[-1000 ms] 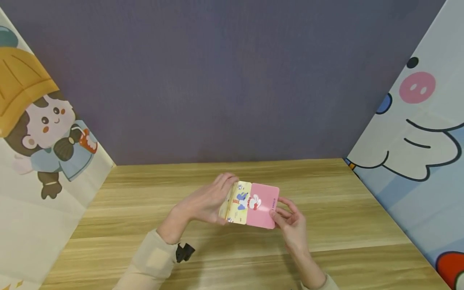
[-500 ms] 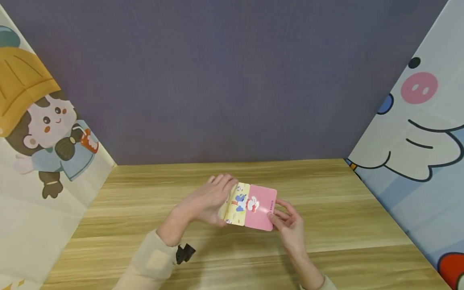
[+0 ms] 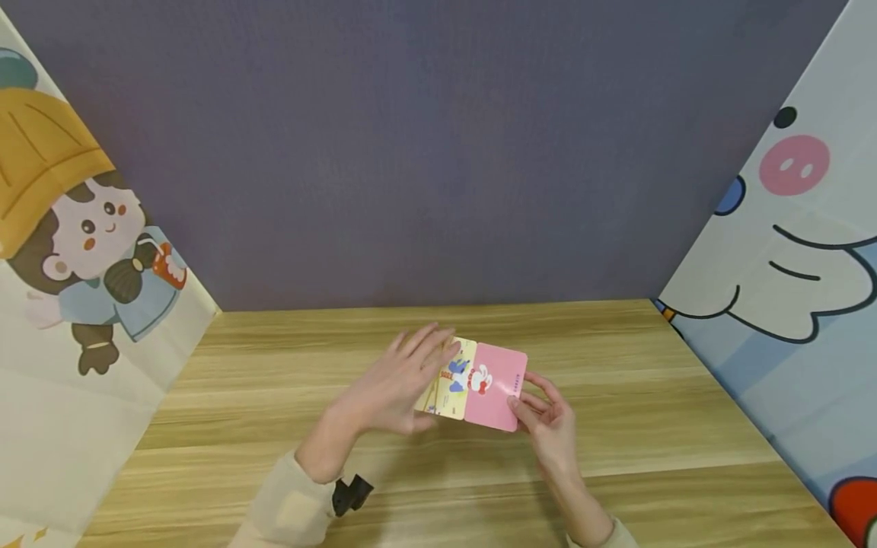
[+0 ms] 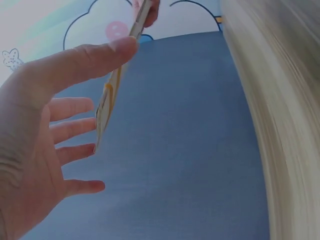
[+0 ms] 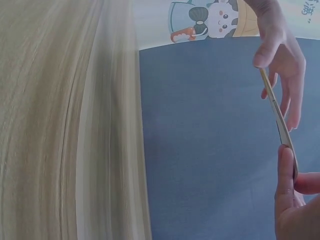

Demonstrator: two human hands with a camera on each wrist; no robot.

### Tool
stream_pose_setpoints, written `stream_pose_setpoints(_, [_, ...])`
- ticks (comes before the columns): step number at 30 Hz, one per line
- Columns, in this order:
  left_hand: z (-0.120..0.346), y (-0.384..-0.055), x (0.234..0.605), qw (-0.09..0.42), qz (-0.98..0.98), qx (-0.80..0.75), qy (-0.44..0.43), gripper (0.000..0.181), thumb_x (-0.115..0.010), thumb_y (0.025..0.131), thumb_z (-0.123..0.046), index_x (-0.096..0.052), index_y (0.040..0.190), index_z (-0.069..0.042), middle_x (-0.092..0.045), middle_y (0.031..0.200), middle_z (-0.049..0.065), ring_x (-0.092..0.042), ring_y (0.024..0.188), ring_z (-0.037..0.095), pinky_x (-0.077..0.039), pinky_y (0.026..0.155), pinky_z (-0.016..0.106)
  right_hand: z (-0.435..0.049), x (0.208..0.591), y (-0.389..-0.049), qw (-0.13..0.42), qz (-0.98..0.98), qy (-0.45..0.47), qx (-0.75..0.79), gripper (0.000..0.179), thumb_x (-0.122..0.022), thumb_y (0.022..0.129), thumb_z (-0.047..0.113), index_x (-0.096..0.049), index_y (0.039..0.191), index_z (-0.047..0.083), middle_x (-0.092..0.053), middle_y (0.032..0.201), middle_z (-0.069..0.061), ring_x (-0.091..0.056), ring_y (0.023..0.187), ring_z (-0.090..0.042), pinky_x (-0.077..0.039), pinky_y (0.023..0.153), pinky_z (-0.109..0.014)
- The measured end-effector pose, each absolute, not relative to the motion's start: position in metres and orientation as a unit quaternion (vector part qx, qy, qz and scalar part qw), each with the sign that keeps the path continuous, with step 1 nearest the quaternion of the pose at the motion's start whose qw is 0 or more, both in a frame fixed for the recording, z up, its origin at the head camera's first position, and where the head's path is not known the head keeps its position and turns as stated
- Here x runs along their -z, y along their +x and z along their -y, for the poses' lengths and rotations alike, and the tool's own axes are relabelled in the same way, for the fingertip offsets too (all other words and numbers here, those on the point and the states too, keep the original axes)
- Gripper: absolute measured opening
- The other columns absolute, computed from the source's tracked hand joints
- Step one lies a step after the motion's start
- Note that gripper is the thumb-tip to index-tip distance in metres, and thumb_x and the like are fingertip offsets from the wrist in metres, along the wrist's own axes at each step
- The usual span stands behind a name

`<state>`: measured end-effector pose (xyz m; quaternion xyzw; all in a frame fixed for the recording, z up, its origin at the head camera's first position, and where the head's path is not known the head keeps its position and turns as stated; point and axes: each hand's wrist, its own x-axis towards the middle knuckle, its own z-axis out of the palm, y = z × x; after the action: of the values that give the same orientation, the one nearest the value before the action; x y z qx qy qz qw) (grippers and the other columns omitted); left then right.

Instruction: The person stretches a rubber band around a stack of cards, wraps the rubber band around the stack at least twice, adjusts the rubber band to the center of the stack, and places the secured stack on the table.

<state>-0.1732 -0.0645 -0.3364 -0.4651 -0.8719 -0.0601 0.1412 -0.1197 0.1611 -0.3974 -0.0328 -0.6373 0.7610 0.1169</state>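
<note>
A small booklet (image 3: 496, 388) lies spread out in the head view, with a pink panel bearing a white rabbit on the right and a yellow panel with a blue figure on the left. My right hand (image 3: 552, 426) pinches the pink edge between thumb and fingers. At the yellow end, my left hand (image 3: 393, 380) has its fingers straight and spread, thumb apart. From the left wrist, the booklet (image 4: 107, 107) appears edge-on, fingertips right at its edge and an orange strip along it. The right wrist view shows the booklet (image 5: 277, 110) held above the table.
A wood-grain table (image 3: 274, 350) lies below both hands. Behind it stands a dark grey-blue panel (image 3: 438, 152). Cartoon-printed walls rise at the left (image 3: 41, 403) and right (image 3: 719, 266). A black device (image 3: 352, 495) sits at the left sleeve.
My left hand has loosened, its fingers lifting and spreading at the yellow end. The booklet shifted slightly left, then back right, staying in my right hand's pinch.
</note>
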Motion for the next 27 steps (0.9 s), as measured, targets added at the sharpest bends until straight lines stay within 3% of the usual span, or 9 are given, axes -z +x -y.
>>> stream_pose_setpoints(3, [0.064, -0.17, 0.335, 0.155, 0.869, 0.074, -0.464, 0.094, -0.071, 0.065, -0.047, -0.028, 0.137, -0.003, -0.022, 0.142, 0.015, -0.012, 0.132, 0.031, -0.017, 0.103, 0.05, -0.163, 0.401, -0.121, 0.125, 0.636, -0.018, -0.762, 0.044, -0.056, 0.078, -0.013, -0.042, 0.119, -0.01, -0.067, 0.084, -0.004, -0.064, 0.07, -0.016, -0.054, 0.056, -0.027])
stream_pose_setpoints(6, [0.064, -0.166, 0.335, 0.191, 0.866, 0.08, -0.456, 0.08, -0.067, 0.072, -0.044, -0.035, 0.133, -0.002, -0.03, 0.139, 0.015, -0.02, 0.129, 0.032, -0.021, 0.103, 0.047, -0.17, 0.419, -0.129, 0.143, 0.612, 0.036, -0.777, 0.045, -0.057, 0.078, -0.012, -0.043, 0.121, -0.008, -0.066, 0.089, -0.013, -0.064, 0.071, -0.02, -0.054, 0.055, -0.029])
stream_pose_setpoints(9, [0.064, -0.162, 0.338, 0.232, 0.859, 0.1, -0.445, 0.067, -0.065, 0.076, -0.039, -0.043, 0.128, -0.002, -0.038, 0.133, 0.015, -0.03, 0.125, 0.033, -0.026, 0.102, 0.044, -0.184, 0.456, -0.146, 0.155, 0.596, 0.076, -0.785, 0.047, -0.06, 0.079, -0.007, -0.044, 0.123, -0.004, -0.063, 0.095, -0.021, -0.064, 0.076, -0.027, -0.054, 0.057, -0.034])
stream_pose_setpoints(12, [0.064, -0.159, 0.343, 0.273, 0.846, 0.139, -0.436, 0.058, -0.066, 0.077, -0.034, -0.049, 0.122, -0.002, -0.044, 0.128, 0.015, -0.037, 0.12, 0.032, -0.03, 0.101, 0.042, -0.197, 0.492, -0.162, 0.163, 0.597, 0.085, -0.781, 0.049, -0.063, 0.079, 0.0, -0.045, 0.125, 0.002, -0.063, 0.099, -0.02, -0.063, 0.08, -0.031, -0.054, 0.06, -0.037])
stream_pose_setpoints(19, [0.061, -0.153, 0.358, 0.353, 0.806, 0.251, -0.402, 0.041, -0.068, 0.075, -0.023, -0.058, 0.107, 0.001, -0.054, 0.114, 0.015, -0.049, 0.107, 0.028, -0.037, 0.096, 0.037, -0.187, 0.455, -0.148, 0.155, 0.607, 0.029, -0.779, 0.047, -0.059, 0.08, -0.006, -0.045, 0.124, -0.001, -0.063, 0.097, -0.019, -0.063, 0.081, -0.032, -0.053, 0.064, -0.039])
stream_pose_setpoints(22, [0.059, -0.15, 0.366, 0.377, 0.79, 0.308, -0.372, 0.033, -0.066, 0.077, -0.02, -0.059, 0.101, 0.002, -0.057, 0.108, 0.014, -0.052, 0.102, 0.027, -0.04, 0.094, 0.034, -0.205, 0.502, -0.171, 0.167, 0.586, 0.067, -0.79, 0.051, -0.062, 0.08, -0.002, -0.044, 0.127, 0.003, -0.06, 0.104, -0.023, -0.061, 0.085, -0.036, -0.053, 0.064, -0.04])
stream_pose_setpoints(27, [0.055, -0.146, 0.379, 0.405, 0.762, 0.4, -0.308, 0.026, -0.063, 0.081, -0.018, -0.061, 0.097, 0.002, -0.06, 0.1, 0.011, -0.056, 0.094, 0.025, -0.043, 0.089, 0.028, -0.212, 0.518, -0.184, 0.179, 0.582, 0.047, -0.792, 0.053, -0.064, 0.079, 0.0, -0.044, 0.128, 0.006, -0.058, 0.106, -0.024, -0.059, 0.086, -0.039, -0.052, 0.064, -0.042])
